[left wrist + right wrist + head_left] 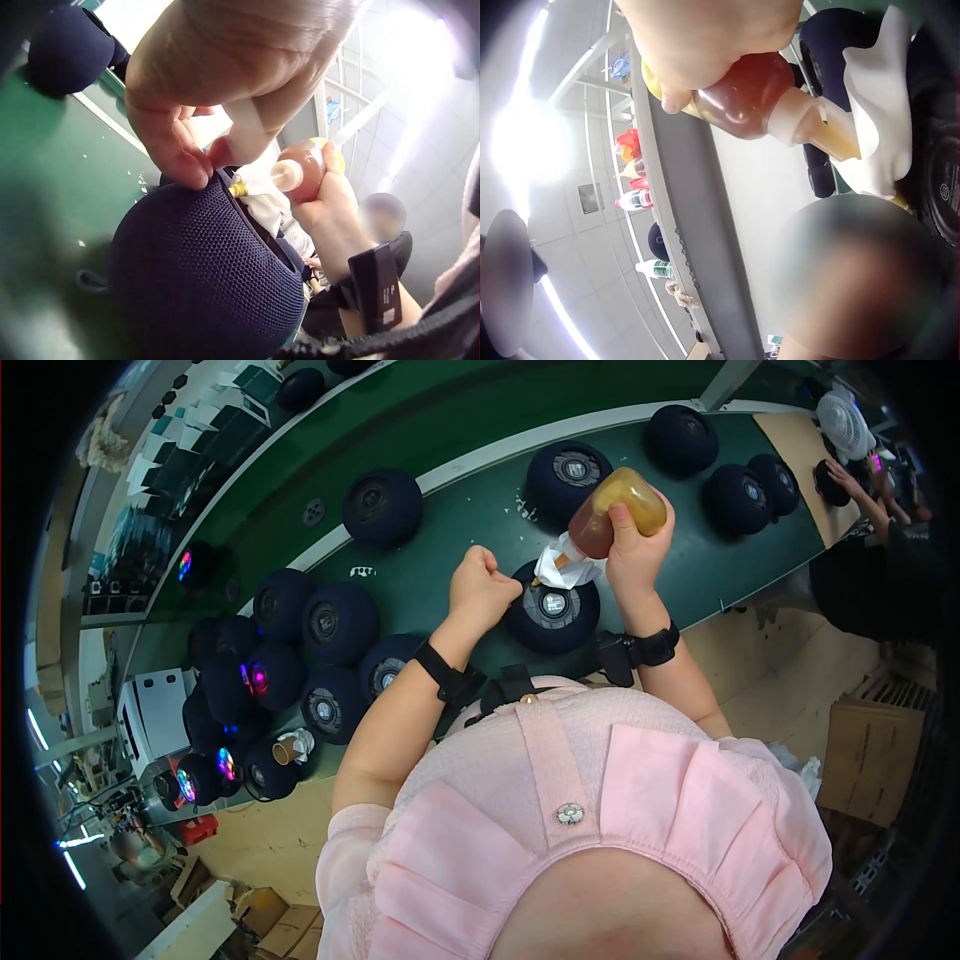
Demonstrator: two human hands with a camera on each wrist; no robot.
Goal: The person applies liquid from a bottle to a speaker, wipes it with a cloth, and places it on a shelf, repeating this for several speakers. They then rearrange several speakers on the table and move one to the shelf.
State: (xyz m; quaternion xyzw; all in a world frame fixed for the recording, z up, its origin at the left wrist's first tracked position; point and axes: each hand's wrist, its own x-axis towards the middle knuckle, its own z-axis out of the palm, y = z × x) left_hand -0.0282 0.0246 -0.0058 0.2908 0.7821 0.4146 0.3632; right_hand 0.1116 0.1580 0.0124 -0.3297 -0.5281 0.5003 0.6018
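A round navy mesh speaker (560,630) stands base up on the green bench in front of the person. My left hand (477,595) pinches the rim of its mesh cover between thumb and fingertips, as the left wrist view shows. My right hand (640,555) grips a squeeze bottle (597,525) of amber liquid, tilted nozzle down. White tissue (881,105) is wrapped about the nozzle. In the left wrist view the yellowish nozzle tip (238,190) is right at the speaker's rim, close beside the left fingertips.
Several more navy speakers (340,622) crowd the bench to the left, some with coloured lights glowing. Others (682,440) stand along the back and right. A tissue-wrapped roll (290,748) rests on one at the left. At the far right another person's hands (850,485) touch a speaker.
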